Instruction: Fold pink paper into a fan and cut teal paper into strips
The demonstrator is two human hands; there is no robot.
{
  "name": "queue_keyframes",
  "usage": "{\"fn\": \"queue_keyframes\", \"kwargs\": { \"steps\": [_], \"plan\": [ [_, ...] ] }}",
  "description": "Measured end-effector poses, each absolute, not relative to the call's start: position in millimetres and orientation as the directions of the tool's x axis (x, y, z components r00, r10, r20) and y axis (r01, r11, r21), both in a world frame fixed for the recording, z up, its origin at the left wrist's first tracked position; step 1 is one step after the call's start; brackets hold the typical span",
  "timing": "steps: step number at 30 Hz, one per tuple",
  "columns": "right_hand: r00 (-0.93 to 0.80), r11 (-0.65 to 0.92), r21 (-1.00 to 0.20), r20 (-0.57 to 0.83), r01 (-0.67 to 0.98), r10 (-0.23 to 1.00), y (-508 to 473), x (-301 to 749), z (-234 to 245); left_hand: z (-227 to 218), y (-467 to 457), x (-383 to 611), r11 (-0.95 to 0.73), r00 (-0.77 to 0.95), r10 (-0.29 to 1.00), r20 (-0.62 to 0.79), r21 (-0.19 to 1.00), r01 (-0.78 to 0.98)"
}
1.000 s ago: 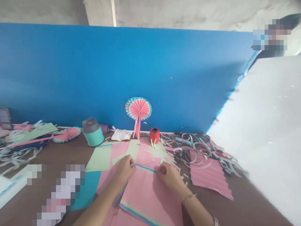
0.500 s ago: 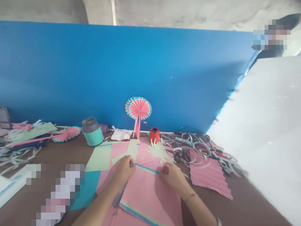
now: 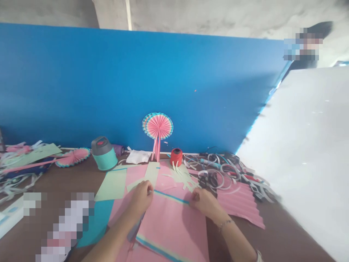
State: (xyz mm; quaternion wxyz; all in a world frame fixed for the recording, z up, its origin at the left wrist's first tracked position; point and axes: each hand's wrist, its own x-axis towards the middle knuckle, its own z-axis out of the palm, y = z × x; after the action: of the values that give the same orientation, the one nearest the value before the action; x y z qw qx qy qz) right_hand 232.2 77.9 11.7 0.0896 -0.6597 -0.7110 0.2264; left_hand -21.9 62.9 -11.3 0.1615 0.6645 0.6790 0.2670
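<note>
A pink sheet of paper [image 3: 174,225] lies in front of me, with a blue strip along its far edge and blue and pale yellow bands along its near edge. At the left end of the far edge is my left hand [image 3: 143,196], its fingers closed in a pinch on the paper. My right hand [image 3: 205,205] pinches the same edge toward its right corner; its fingertips are partly hidden. Beneath and beyond are more pink sheets, a pale green sheet [image 3: 111,185] and a blue sheet [image 3: 98,220].
A round pleated paper fan [image 3: 157,126] leans on the blue partition [image 3: 81,80]. Nearby stand a red thread spool [image 3: 176,157] and a teal-grey container [image 3: 104,154]. Rightward lie tangled strips and a pleated pink sheet [image 3: 240,203]; leftward, another fan [image 3: 73,157]. A person [image 3: 305,47] is behind the white panel.
My right hand has slid a little to the right along the far edge, away from my left hand. The view has shifted slightly; the paper lies about as before.
</note>
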Motion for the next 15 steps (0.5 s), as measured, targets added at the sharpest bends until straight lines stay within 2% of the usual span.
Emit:
{"fn": "queue_keyframes", "kwargs": {
  "steps": [4,6,8,10,12,15],
  "plan": [
    [-0.143,0.076,-0.435,-0.124,0.897,0.982,75.7,231.3,12.9,-3.4,53.3,-18.6,-0.189,0.056,0.95,0.306,0.424,0.886],
    [-0.154,0.102,-0.422,-0.092,0.901,0.984,74.9,230.1,11.1,5.4,45.1,-11.3,-0.312,0.181,0.923,0.339,0.383,0.869],
    [-0.162,0.12,-0.418,-0.067,0.901,0.985,74.8,228.7,8.3,12.5,36.7,-2.1,-0.481,0.377,0.868,0.322,0.361,0.799],
    [-0.16,0.131,-0.421,-0.035,0.898,0.986,75.6,227.6,5.4,14.3,30.0,6.4,-0.602,0.556,0.798,0.23,0.331,0.727],
    [-0.15,0.136,-0.423,0.0,0.896,0.989,76.9,227.3,3.4,10.6,25.7,12.5,-0.647,0.656,0.749,0.097,0.324,0.691],
    [-0.115,0.12,-0.424,0.037,0.898,0.993,78.5,227.8,3.0,0.5,22.3,17.0,-0.623,0.677,0.734,-0.059,0.34,0.705]
  ]
}}
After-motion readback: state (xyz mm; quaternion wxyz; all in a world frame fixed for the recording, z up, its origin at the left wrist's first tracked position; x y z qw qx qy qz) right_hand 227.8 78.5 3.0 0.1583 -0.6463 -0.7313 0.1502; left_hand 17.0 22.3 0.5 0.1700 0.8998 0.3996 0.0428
